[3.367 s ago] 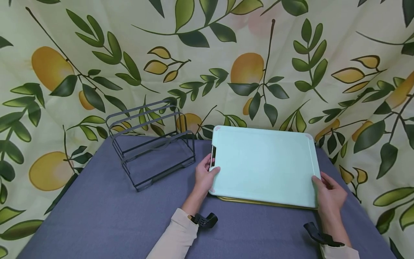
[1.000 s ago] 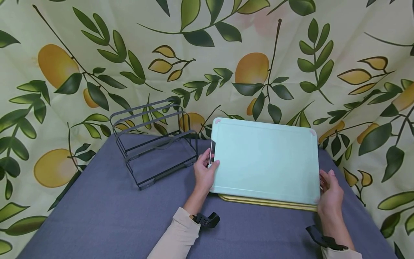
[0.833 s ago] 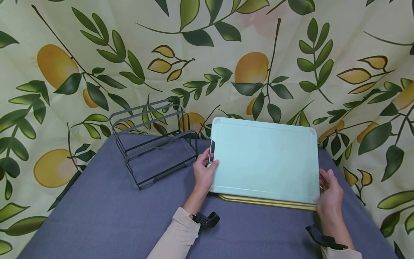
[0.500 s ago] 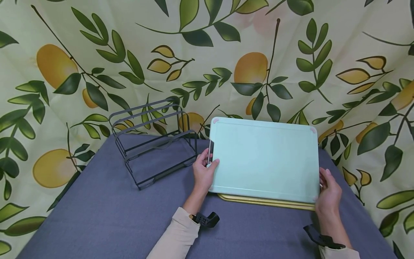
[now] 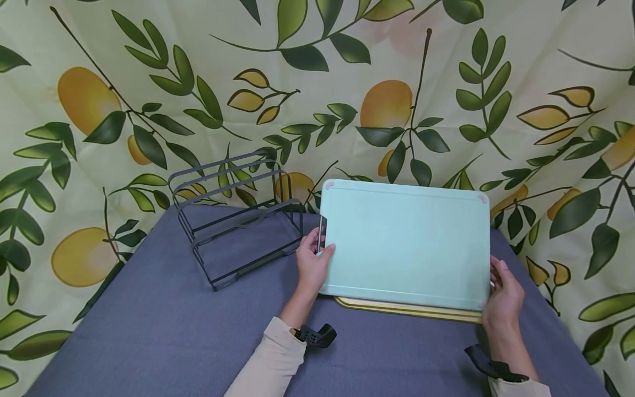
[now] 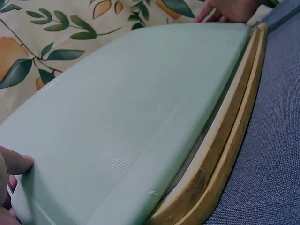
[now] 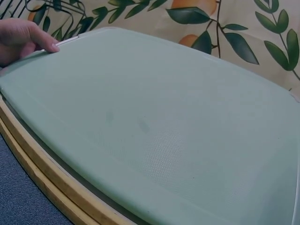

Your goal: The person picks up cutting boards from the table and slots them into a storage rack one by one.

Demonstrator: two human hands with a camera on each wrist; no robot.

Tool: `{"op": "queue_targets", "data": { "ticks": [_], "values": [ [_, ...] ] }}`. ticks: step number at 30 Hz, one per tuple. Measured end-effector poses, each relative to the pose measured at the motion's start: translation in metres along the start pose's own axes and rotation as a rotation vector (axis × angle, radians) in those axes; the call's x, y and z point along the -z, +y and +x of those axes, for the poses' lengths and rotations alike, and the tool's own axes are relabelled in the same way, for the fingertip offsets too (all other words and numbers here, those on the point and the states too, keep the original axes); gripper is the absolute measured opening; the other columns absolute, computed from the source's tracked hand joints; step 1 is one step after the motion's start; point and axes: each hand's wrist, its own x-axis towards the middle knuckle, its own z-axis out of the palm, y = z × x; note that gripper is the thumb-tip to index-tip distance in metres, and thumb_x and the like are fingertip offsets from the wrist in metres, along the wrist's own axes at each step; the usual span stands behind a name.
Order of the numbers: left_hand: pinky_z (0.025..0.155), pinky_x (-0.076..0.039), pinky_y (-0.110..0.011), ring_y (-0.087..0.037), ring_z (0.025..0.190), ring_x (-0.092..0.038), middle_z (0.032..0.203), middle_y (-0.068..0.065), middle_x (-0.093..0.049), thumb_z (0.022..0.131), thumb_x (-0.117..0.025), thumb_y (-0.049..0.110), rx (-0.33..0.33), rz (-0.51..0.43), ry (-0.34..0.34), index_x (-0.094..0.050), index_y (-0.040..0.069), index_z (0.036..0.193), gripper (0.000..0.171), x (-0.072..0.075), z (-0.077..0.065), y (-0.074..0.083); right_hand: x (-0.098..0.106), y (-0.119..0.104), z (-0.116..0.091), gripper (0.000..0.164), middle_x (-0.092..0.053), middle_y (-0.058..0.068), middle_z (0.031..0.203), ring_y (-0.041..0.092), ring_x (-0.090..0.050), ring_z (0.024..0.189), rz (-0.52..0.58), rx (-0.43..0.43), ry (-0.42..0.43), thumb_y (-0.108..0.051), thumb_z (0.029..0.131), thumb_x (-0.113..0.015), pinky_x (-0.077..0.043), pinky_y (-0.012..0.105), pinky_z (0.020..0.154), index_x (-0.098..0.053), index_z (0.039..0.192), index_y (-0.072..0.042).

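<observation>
A mint green cutting board [image 5: 404,245] with pinkish corners is tilted above two stacked boards with tan, wood-like edges [image 6: 213,154]. Its front edge hides most of that stack. My left hand [image 5: 312,263] grips the green board's left side at the handle slot, thumb on top and fingers through or behind the slot. Against the right edge lies my right hand [image 5: 503,300]; its thumb is off the board's face. The right fingertips go behind the edge and are hidden, so their curl is unclear. In the left wrist view, the right fingers [image 6: 211,11] meet the board's far edge.
A black wire rack [image 5: 238,220] with several upright loops stands on the left, close to my left hand. Blue-grey cloth [image 5: 163,342] covers the table. A fruit-and-leaf patterned curtain [image 5: 317,82] hangs directly behind.
The green board has risen and tilted up, exposing more of the tan edges below. My right thumb has left the board's face, and that hand has shifted along the right edge.
</observation>
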Motion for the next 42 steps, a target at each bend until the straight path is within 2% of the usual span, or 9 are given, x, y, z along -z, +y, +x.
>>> {"op": "queue_targets", "data": {
  "ticks": [8, 13, 18, 24, 30, 37, 42],
  "values": [
    [0.077, -0.047, -0.016, -0.014, 0.088, -0.060, 0.112, -0.021, -0.067, 0.086, -0.074, -0.002, -0.001, 0.000, -0.022, -0.065, -0.003, 0.128, 0.043, 0.0014, 0.0001, 0.0013, 0.0003, 0.0024, 0.0004, 0.034, -0.061, -0.006, 0.099, 0.009, -0.052, 0.090, 0.030, 0.031, 0.007, -0.033, 0.106, -0.044, -0.038, 0.019, 0.078, -0.071, 0.113, -0.014],
    [0.075, -0.046, -0.015, -0.014, 0.091, -0.061, 0.115, -0.022, -0.068, 0.086, -0.074, -0.003, 0.000, -0.035, -0.018, -0.064, -0.005, 0.126, 0.041, -0.0007, 0.0000, 0.0033, 0.0014, 0.0045, -0.0003, 0.031, -0.063, -0.007, 0.091, 0.010, -0.053, 0.086, 0.056, 0.035, 0.014, -0.029, 0.106, -0.047, -0.038, 0.019, 0.077, -0.073, 0.112, -0.013],
    [0.072, -0.045, -0.014, -0.011, 0.086, -0.058, 0.112, -0.022, -0.067, 0.085, -0.075, -0.004, 0.007, -0.061, -0.010, -0.064, -0.006, 0.123, 0.040, -0.0032, 0.0000, 0.0049, 0.0030, 0.0051, -0.0010, 0.027, -0.069, -0.008, 0.084, 0.009, -0.059, 0.080, 0.053, 0.032, 0.045, -0.027, 0.103, -0.056, -0.045, 0.019, 0.068, -0.076, 0.110, -0.011],
    [0.073, -0.045, -0.015, -0.009, 0.087, -0.057, 0.112, -0.019, -0.066, 0.086, -0.076, -0.002, 0.009, -0.067, -0.013, -0.062, -0.005, 0.121, 0.038, -0.0038, 0.0011, 0.0053, 0.0028, 0.0046, -0.0003, 0.023, -0.070, -0.008, 0.088, 0.008, -0.061, 0.073, 0.072, 0.020, 0.057, -0.025, 0.101, -0.059, -0.048, 0.019, 0.059, -0.078, 0.106, -0.012],
    [0.079, -0.046, -0.017, -0.015, 0.098, -0.061, 0.114, -0.019, -0.065, 0.089, -0.074, 0.001, 0.025, -0.078, -0.025, -0.060, -0.004, 0.121, 0.035, -0.0032, 0.0009, 0.0058, 0.0029, 0.0052, 0.0008, 0.017, -0.069, -0.009, 0.088, 0.007, -0.058, 0.068, 0.088, -0.009, 0.061, -0.025, 0.100, -0.062, -0.046, 0.019, 0.053, -0.076, 0.103, -0.014],
    [0.079, -0.046, -0.017, -0.014, 0.098, -0.062, 0.113, -0.019, -0.066, 0.089, -0.074, 0.003, 0.020, -0.086, -0.024, -0.061, -0.004, 0.119, 0.033, -0.0038, 0.0018, 0.0054, 0.0022, 0.0067, 0.0013, 0.016, -0.065, -0.008, 0.096, 0.009, -0.053, 0.078, 0.079, -0.005, 0.078, -0.027, 0.099, -0.064, -0.043, 0.018, 0.059, -0.074, 0.106, -0.016],
    [0.077, -0.047, -0.015, -0.011, 0.094, -0.062, 0.111, -0.019, -0.068, 0.088, -0.076, 0.003, 0.016, -0.104, -0.001, -0.064, -0.003, 0.117, 0.032, -0.0039, 0.0002, 0.0055, 0.0030, 0.0062, 0.0005, 0.020, -0.066, -0.007, 0.092, 0.011, -0.054, 0.080, 0.095, -0.015, 0.083, -0.028, 0.099, -0.063, -0.046, 0.020, 0.060, -0.075, 0.107, -0.013]
  ]
}}
